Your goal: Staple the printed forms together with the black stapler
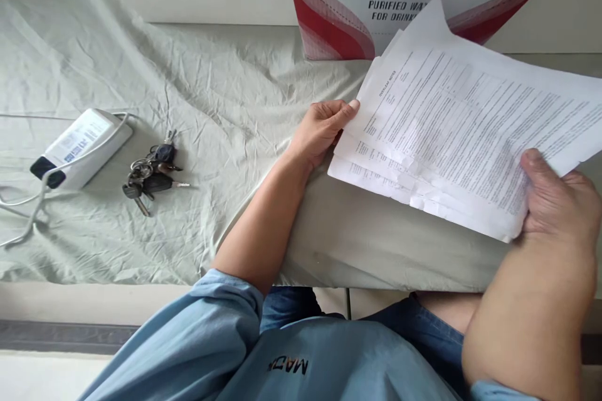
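Note:
Several printed paper sheets (451, 131), loosely stacked and creased along the lower edge, are held up at a tilt on the right side of the head view. My left hand (324, 128) pinches their left edge, thumb on top and fingers underneath. At the lower right corner, my right hand (559, 200) grips the sheets with its thumb on the printed face; its other fingers are partly hidden behind the paper. The top sheet's far edge curls upward.
Behind the sheets stands a red and white Wahaha carton (329, 18). A bunch of keys (150, 172) and a white box-shaped device with a cable (84, 144) lie at the left on the wrinkled grey-green cloth (226, 87). The cloth's front edge runs above my lap.

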A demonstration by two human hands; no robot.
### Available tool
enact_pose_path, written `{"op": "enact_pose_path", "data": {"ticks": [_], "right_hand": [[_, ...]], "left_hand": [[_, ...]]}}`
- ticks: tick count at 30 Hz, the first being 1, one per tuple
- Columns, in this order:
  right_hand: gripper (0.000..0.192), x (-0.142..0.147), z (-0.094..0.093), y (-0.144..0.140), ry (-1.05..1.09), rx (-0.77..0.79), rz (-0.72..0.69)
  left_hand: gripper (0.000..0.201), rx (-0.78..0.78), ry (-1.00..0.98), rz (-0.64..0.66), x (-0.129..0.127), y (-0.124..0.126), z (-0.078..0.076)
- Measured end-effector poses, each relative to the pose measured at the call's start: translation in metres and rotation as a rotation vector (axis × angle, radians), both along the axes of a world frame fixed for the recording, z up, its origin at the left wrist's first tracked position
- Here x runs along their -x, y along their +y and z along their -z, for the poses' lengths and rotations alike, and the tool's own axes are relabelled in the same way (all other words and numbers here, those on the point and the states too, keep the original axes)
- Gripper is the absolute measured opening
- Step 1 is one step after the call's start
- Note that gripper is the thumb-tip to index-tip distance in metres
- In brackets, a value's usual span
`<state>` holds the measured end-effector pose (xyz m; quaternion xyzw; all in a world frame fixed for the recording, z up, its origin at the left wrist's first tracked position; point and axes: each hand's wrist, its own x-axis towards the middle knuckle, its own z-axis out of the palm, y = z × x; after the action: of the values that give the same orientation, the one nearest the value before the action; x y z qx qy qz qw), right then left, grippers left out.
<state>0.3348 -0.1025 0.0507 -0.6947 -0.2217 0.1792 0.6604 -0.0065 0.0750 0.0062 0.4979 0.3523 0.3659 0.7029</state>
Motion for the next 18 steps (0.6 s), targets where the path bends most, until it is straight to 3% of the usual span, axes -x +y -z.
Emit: {"op": "enact_pose_path", "data": {"ticks": [3,8,12,15,18], "right_hand": [[0.060,0.004,-0.004,-0.002,0.005,0.000,-0.008],[0.061,0.006,-0.001,-0.002,-0.034,0.004,-0.057],[0.057,0.000,-0.001,0.005,-0.162,-0.185,-0.139],[0.072,-0.009,-0.003,0.014,-0.262,-0.347,-0.195],[0.106,-0.016,-0.007,0.020,-0.295,-0.437,-0.288]], "left_hand": [[0.070,-0.071,0.029,0.049,0.001,0.003,0.006],[0.076,-0.176,0.060,-0.038,0.000,0.006,0.018],[0.068,-0.289,0.013,-0.101,-0.004,0.007,0.022],[0.065,-0.450,-0.024,-0.164,-0.006,0.012,0.025],[0.075,-0.515,-0.028,-0.196,-0.004,0.017,0.031]]}}
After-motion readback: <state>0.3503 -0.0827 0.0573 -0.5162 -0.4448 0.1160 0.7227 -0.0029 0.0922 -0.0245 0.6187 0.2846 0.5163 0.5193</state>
